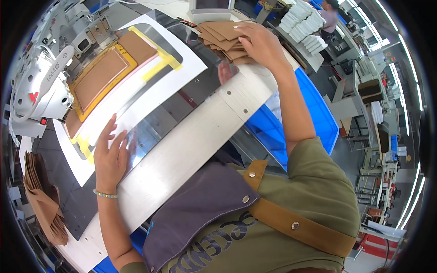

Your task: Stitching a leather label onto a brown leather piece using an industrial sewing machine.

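My right hand (262, 44) rests on a fanned stack of brown flat pieces (216, 34) at the far end of the table. Its thumb and fingers are apart, touching the upper pieces; I see no piece lifted. My left hand (110, 157), with a beaded bracelet on its wrist, is open and empty over the near edge of a white sheet (180, 77). Beyond that hand, a yellow frame (132, 58) surrounds a brown panel (102, 77) under the machine's clamp. Yellow tape (159, 67) marks corners of the white template around it.
A white sewing machine head (43, 86) stands at the left. More folded brown pieces (43, 200) lie at the table's lower left. A metal table edge (200, 123) runs in front of me, with a blue bin (314, 109) below at right. A person (328, 20) is far off.
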Demonstrator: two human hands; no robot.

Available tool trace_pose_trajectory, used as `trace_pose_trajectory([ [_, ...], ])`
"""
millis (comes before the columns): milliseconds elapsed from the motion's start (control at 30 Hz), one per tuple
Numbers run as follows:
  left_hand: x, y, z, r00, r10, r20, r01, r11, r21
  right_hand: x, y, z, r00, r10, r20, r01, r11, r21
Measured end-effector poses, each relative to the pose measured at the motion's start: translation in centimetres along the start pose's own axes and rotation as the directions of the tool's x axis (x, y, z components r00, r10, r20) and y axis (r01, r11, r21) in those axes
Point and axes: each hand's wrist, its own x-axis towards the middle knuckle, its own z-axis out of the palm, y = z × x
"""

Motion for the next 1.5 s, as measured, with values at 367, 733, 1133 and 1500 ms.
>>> trace_pose_trajectory([
  [367, 1.7, 1.4, -2.5, 0.992, -0.122, 0.028, 0.124, 0.926, -0.356, 3.1, 5.1, 3.1, 0.960, 0.153, 0.235, -0.133, 0.986, -0.097],
  [733, 3.4, -1.6, -3.3, 0.894, -0.328, 0.307, 0.437, 0.482, -0.759, 6.2, 9.4, 4.0, 0.841, 0.303, 0.449, -0.388, 0.915, 0.111],
  [1133, 6.8, -0.1, -0.8, 0.738, -0.332, 0.587, 0.437, -0.427, -0.791, 5.2, -20.5, 2.7, 0.858, -0.506, -0.092, 0.483, 0.731, 0.482],
  [1500, 5.7, 0.1, -0.9, 0.658, -0.498, 0.564, 0.380, -0.427, -0.820, 6.7, -21.3, 6.8, 0.766, -0.583, 0.270, 0.175, 0.594, 0.785],
])
